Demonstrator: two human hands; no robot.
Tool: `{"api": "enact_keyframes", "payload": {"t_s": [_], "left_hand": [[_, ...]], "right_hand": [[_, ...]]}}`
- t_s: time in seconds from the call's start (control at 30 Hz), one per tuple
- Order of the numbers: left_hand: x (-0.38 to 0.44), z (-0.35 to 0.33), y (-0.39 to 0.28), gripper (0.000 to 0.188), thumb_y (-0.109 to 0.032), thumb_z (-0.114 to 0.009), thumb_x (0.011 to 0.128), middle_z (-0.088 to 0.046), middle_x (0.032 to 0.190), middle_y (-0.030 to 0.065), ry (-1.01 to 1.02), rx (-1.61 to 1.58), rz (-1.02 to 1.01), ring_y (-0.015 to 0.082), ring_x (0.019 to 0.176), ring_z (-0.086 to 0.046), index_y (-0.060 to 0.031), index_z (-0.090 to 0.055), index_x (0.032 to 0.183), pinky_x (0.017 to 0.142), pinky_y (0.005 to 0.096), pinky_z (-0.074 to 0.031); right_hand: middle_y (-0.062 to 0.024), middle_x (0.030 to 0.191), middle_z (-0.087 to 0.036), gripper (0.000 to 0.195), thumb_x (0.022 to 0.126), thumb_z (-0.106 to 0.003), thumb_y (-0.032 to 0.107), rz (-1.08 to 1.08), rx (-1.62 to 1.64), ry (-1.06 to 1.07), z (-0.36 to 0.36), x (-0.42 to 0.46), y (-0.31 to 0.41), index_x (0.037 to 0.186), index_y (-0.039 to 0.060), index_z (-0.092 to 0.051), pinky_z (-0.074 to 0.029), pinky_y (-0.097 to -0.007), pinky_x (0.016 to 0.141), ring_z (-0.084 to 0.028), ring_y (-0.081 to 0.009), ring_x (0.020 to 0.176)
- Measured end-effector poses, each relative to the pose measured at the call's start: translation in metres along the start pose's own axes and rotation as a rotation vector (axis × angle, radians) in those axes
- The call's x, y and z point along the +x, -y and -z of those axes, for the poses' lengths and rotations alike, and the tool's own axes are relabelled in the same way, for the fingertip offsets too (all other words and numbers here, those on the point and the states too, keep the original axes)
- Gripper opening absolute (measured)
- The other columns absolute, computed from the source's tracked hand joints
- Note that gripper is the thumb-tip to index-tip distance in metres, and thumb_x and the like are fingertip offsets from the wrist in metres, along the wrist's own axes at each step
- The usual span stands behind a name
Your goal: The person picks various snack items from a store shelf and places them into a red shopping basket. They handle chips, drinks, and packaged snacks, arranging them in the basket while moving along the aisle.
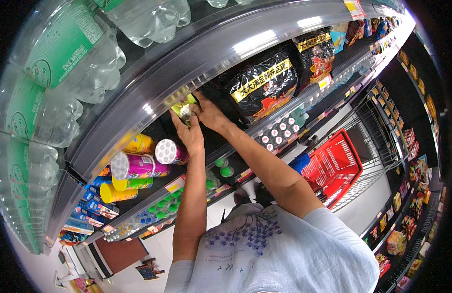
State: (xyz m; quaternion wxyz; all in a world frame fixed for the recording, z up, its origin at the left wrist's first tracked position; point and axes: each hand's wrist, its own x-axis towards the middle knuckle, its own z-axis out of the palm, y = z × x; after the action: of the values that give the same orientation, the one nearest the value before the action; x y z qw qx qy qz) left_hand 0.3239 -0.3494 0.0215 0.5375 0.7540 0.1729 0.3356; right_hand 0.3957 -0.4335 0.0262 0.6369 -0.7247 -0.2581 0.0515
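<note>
Both bare hands reach onto a black store shelf, under the transparent edge strip of the shelf above. Between them is a yellow-green package (pixel 184 106) with a silvery part; its exact kind cannot be told. My left hand (pixel 189 133) has its fingers around the near left side of the package. On the far right side, my right hand (pixel 208 111) grips it with the fingertips, partly hidden. Left of the hands stand purple canisters with white dotted lids (pixel 166 151) and a yellow canister (pixel 118 193). A large black snack bag (pixel 264 88) with a yellow band lies right of them.
Clear bottles with green labels (pixel 64 51) fill the upper shelf at the left. Green-capped bottles (pixel 167 203) and white-capped bottles (pixel 279 132) stand on the lower shelf. Behind the right arm, a red basket (pixel 334 168) sits in a wire shopping cart (pixel 372 146). Snack shelves line the right.
</note>
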Motion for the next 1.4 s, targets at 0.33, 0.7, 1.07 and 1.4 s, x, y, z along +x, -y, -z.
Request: {"api": "enact_keyframes", "payload": {"t_s": [0.33,0.7,1.07,1.4], "left_hand": [[0.002,-0.001,0.005,0.079,-0.008,-0.065,0.096,-0.047,0.154,0.0267,0.030,-0.011,0.019,0.0350,0.135,-0.054,0.0015,-0.024,0.163,0.113,0.0410,-0.042],[-0.020,0.000,-0.006,0.085,-0.022,-0.067,0.098,-0.037,0.162,0.0257,0.023,0.083,0.056,0.0327,0.145,-0.043,0.0089,-0.021,0.162,0.120,0.0390,-0.032],[-0.091,0.040,-0.020,0.078,-0.028,-0.066,0.103,-0.036,0.163,0.0254,0.254,0.125,0.165,0.0353,0.147,-0.043,0.0025,-0.025,0.162,0.121,0.0452,-0.034],[-0.164,0.050,-0.050,0.061,-0.013,-0.058,0.106,-0.041,0.161,0.0189,0.565,0.307,-0.138,0.0335,0.149,-0.039,-0.0006,-0.032,0.159,0.120,0.0485,-0.033]], "right_hand": [[-0.0280,0.151,-0.050,0.057,0.104,-0.057,0.018,-0.055,-0.048,-0.019,-0.001,-0.009,-0.006,0.156,0.0017,-0.039,-0.039,-0.0415,0.116,-0.050,-0.0418,0.139],[-0.0341,0.148,-0.050,0.057,0.103,-0.055,0.018,-0.092,-0.201,-0.072,0.008,-0.040,0.006,0.152,-0.0061,-0.040,-0.042,-0.0439,0.114,-0.050,-0.0472,0.137],[-0.0189,0.107,-0.061,0.038,0.091,-0.063,-0.003,0.020,-0.258,-0.122,0.094,-0.255,0.020,0.128,0.0038,-0.063,-0.053,-0.0452,0.091,-0.062,-0.0393,0.106],[-0.0182,0.097,-0.075,0.037,0.097,-0.066,0.013,-1.084,-0.434,-0.790,0.210,-0.515,-0.146,0.130,-0.0021,-0.061,-0.060,-0.0358,0.078,-0.075,-0.0245,0.087]]}}
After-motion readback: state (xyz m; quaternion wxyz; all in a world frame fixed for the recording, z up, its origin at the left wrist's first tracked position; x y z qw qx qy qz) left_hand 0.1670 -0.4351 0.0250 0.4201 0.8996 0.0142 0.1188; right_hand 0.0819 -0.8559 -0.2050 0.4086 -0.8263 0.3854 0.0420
